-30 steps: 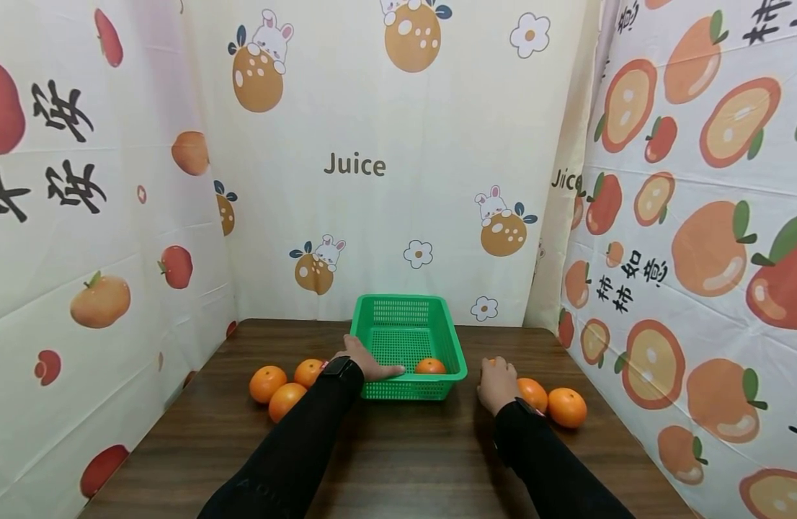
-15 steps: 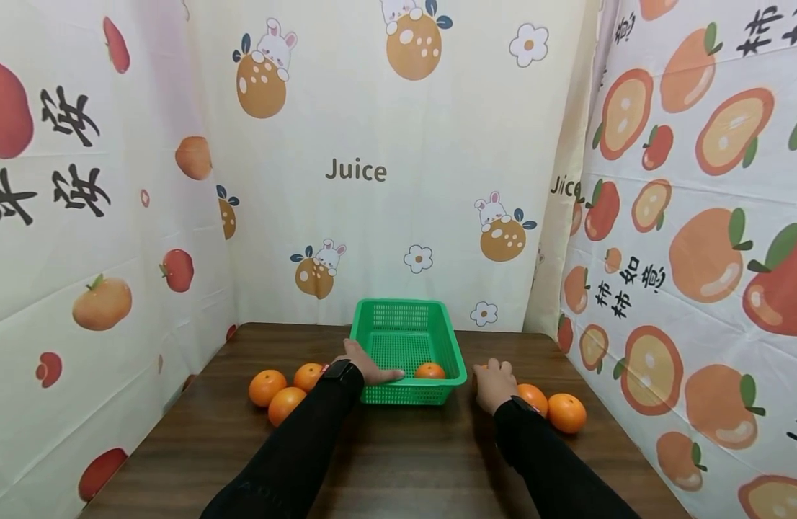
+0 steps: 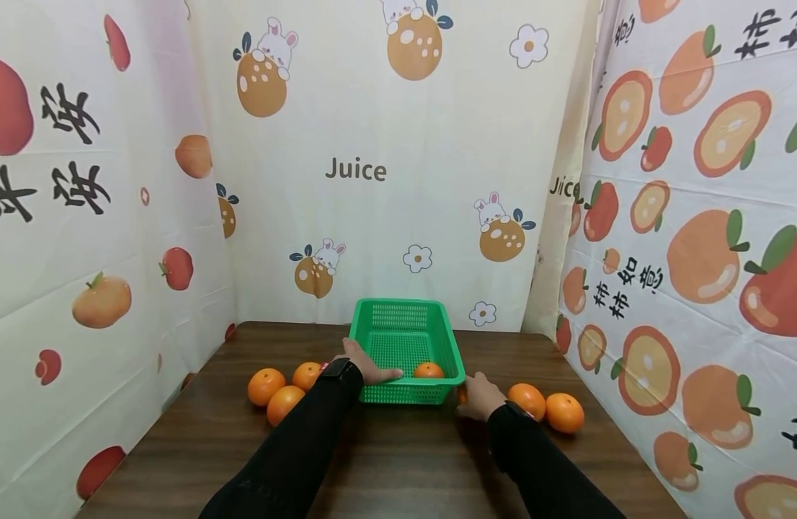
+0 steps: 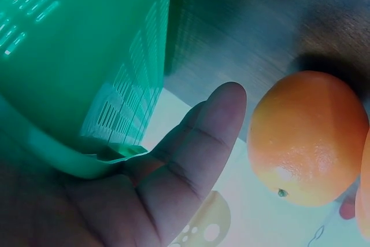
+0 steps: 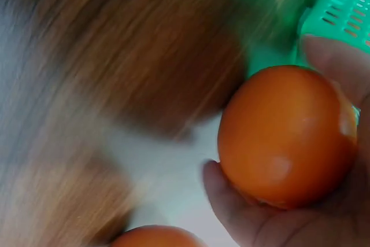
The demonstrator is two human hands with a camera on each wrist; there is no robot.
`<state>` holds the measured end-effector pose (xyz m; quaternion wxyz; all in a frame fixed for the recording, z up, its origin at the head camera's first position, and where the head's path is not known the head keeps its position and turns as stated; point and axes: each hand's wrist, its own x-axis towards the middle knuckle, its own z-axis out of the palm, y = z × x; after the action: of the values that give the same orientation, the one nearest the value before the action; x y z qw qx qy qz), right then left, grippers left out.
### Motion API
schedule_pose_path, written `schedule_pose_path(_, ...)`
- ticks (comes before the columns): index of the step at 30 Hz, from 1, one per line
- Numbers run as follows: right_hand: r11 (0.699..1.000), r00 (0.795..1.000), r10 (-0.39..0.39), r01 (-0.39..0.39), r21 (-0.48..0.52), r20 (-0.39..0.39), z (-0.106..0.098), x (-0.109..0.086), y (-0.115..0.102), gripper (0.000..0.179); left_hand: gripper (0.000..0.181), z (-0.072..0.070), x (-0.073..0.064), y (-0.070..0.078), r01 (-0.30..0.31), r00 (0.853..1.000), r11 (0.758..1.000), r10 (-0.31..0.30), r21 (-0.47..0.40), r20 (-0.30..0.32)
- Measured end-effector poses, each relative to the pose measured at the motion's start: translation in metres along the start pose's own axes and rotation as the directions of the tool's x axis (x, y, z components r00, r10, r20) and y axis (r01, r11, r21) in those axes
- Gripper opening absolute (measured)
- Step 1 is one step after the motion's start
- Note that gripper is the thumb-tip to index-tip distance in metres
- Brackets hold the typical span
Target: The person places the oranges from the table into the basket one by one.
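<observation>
A green plastic basket stands at the back middle of the table, with one orange inside near its front right. My left hand holds the basket's front left corner, thumb along the front rim and fingers down the left side. In the left wrist view, those fingers reach along the outer wall, apart from a nearby orange. My right hand grips another orange between thumb and fingers, right beside the basket's front right corner. In the head view the hand mostly hides that fruit.
Left of the basket three oranges sit close together, beside my left forearm. Two more oranges lie right of my right hand. Printed cloth curtains enclose the brown wooden table at the back and sides.
My right hand has moved left with the orange, away from the two others, up to the basket's corner. The left hand has kept its place on the basket.
</observation>
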<state>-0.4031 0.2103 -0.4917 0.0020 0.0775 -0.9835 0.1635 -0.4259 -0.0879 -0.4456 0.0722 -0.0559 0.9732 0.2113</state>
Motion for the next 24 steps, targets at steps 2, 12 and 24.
schedule_pose_path(2, 0.999, 0.999, 0.037, -0.038, 0.017, 0.033, -0.003, -0.002, -0.007, 0.044, 0.149, -0.001, 0.000, 0.001, -0.001, 1.000, 1.000, 0.001, 0.008, -0.003)
schedule_pose_path(12, 0.996, 0.993, 0.081, -0.078, -0.036, 0.089, -0.012, -0.007, -0.022, 0.029, 0.145, -0.003, -0.002, 0.001, -0.020, 1.000, 0.998, 0.021, 0.051, -0.005)
schedule_pose_path(24, 0.997, 0.996, 0.080, -0.081, 0.019, 0.030, -0.001, -0.008, -0.020, 0.066, 0.142, -0.015, -0.024, 0.006, -0.035, 0.999, 0.999, 0.035, 0.041, -0.001)
